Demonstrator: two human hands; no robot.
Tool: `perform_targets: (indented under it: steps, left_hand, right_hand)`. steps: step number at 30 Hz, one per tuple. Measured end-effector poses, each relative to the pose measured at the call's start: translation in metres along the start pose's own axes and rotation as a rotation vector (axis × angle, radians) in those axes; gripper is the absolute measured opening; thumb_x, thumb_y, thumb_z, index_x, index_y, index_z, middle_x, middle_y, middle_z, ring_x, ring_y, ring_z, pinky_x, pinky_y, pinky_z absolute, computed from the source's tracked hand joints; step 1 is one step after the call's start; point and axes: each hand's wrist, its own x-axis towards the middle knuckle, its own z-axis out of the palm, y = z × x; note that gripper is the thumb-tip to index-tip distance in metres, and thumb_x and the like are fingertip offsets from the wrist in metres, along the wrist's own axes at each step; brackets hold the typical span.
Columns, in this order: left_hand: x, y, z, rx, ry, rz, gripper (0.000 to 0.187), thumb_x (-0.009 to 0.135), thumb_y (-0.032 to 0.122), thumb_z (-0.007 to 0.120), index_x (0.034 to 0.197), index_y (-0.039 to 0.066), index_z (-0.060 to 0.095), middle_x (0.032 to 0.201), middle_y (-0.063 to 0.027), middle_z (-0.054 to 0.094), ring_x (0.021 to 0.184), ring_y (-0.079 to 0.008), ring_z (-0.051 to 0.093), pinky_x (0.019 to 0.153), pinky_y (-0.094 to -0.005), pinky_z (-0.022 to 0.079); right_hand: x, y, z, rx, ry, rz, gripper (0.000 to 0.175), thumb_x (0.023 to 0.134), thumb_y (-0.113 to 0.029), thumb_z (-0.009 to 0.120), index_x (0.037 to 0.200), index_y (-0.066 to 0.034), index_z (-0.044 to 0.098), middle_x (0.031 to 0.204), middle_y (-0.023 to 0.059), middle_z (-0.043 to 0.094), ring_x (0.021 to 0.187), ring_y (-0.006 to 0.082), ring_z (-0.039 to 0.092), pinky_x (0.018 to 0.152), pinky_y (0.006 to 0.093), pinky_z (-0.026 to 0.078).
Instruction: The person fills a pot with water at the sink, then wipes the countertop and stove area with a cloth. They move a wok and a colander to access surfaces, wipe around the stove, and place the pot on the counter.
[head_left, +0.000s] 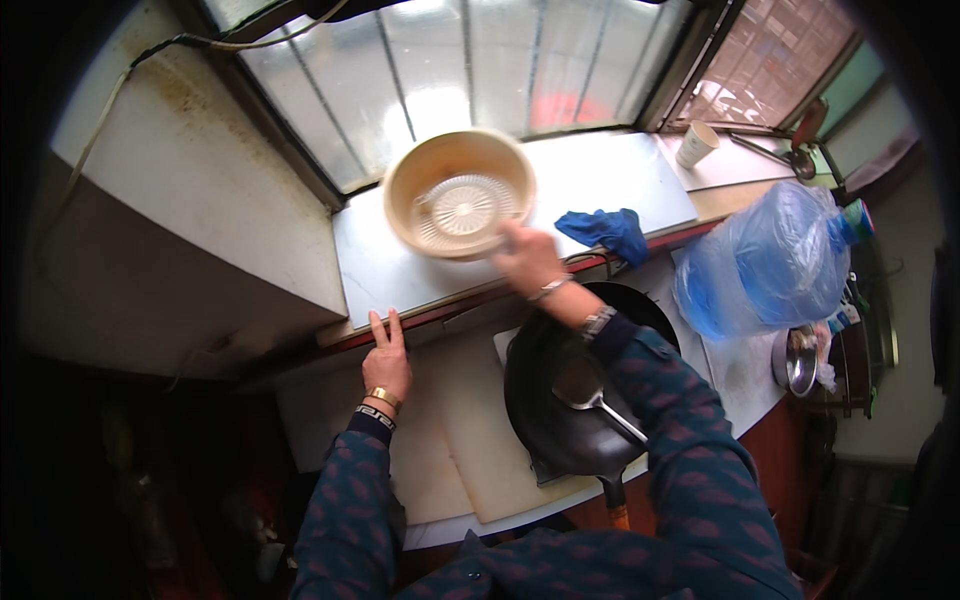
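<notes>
My right hand (531, 259) is blurred, its fingers closed over the near right rim of a beige plastic basin (401, 191). A pale ribbed round piece (466, 210) shows at the basin's bottom; I cannot tell whether it is separate. The basin stands on a white windowsill board (600, 169). My left hand (386, 366) rests two outstretched fingertips on the board's front edge, holding nothing, with the other fingers curled. Below my right forearm sits a black wok (547, 442), with a metal wok spatula (587, 397) lying in it.
A crumpled blue cloth (607, 229) hangs over the sill's edge. To the right, a large blue water jug (757, 262) lies tilted. Beyond it are a paper cup (697, 145), a ladle (801, 163) and a metal bowl (796, 364). A wall (187, 165) bounds the left.
</notes>
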Motion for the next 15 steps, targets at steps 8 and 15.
perform_targets:
  steps: [8, 15]
  left_hand:
    - [-0.003, 0.001, -0.008, -0.109, -0.010, 0.005, 0.083, 0.074, 0.004, 0.060, 0.147, 0.011, 0.022, 0.148, -0.0280, 0.020, 0.065, -0.0357, 0.063, 0.058, -0.0419, 0.053]
    - [-0.002, 0.000, -0.006, -0.109, 0.017, 0.016, 0.087, 0.071, 0.005, 0.063, 0.147, 0.012, 0.020, 0.146, -0.0284, 0.022, 0.066, -0.0369, 0.063, 0.057, -0.0417, 0.053]
  right_hand:
    - [-0.007, 0.029, -0.009, -0.200, -0.082, 0.017, 0.039, 0.078, -0.020, 0.069, 0.115, -0.0119, 0.062, 0.090, 0.0164, 0.067, 0.082, 0.0359, 0.064, 0.074, 0.0407, 0.052]
    - [0.004, 0.178, -0.084, -0.047, -0.176, 0.158, 0.020, 0.076, -0.013, 0.070, 0.095, -0.0139, 0.073, 0.094, 0.0132, 0.065, 0.090, 0.0298, 0.062, 0.085, 0.0335, 0.049]
